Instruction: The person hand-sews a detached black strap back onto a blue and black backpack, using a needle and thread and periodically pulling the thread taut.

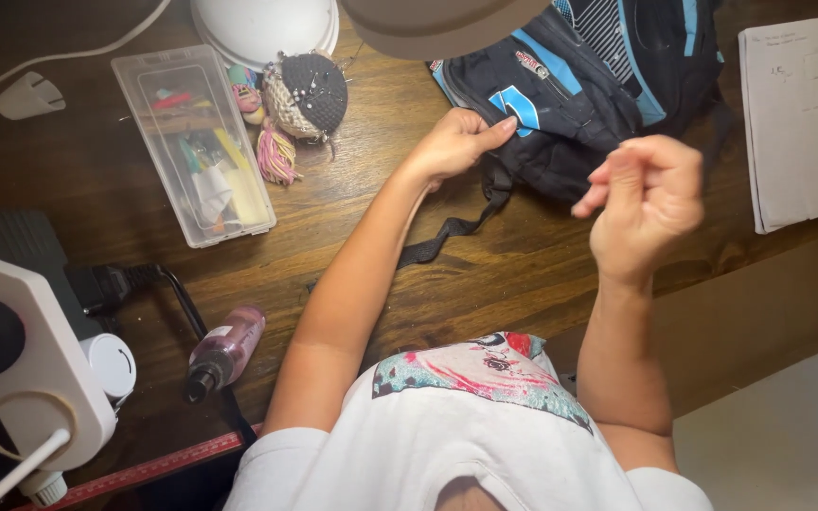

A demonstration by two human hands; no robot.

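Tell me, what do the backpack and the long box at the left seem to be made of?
The backpack looks like woven synthetic fabric, matte black with blue panels; it folds softly under the left hand. The box seems clear, glossy hard plastic: its contents show through.

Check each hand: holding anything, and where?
Left hand pinches the backpack fabric at its near edge. Right hand is raised with fingers pinched; what it holds cannot be told.

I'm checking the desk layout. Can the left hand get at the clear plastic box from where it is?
Probably yes: the left hand rests on the backpack, and bare tabletop lies between it and the clear plastic box.
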